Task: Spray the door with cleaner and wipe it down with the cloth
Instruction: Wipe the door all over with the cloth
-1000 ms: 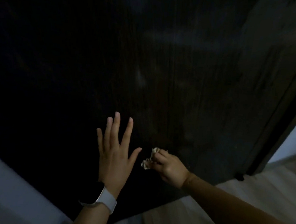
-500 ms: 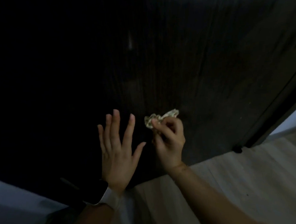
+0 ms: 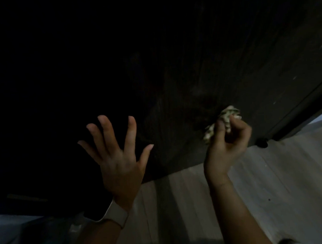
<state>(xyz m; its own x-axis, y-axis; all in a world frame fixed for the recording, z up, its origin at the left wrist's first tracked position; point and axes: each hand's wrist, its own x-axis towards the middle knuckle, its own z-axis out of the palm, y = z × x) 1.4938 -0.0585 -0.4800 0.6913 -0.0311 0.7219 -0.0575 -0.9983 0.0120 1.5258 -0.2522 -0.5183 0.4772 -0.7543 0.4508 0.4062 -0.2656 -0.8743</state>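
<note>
A dim scene, seen from above and close in. There is one dark wooden door (image 3: 218,53), two hands, one small cloth (image 3: 224,119) and one wristband (image 3: 115,215).

The left hand (image 3: 117,157) is raised in front of the lower part of the door with its back towards the camera — all five fingers straight and spread wide, the thumb angled out to the right. Its grip is open and it holds nothing; whether the fingertips touch the door cannot be told in the dark. A pale band, the strap of a watch, circles the left wrist.

The right hand (image 3: 227,142) is further right and a little higher, with the forearm rising from the bottom edge. Its fingers are curled inwards and pinch the cloth — a crumpled, pale, patterned wad that sticks out above and to the left of the fingertips. The cloth is against or just in front of the door's lower right part, near the door's bottom edge.

Below the door runs a pale wooden floor (image 3: 262,181). A small dark stopper (image 3: 261,142) sits at the door's bottom right corner.

No writing or brand can be read anywhere.
</note>
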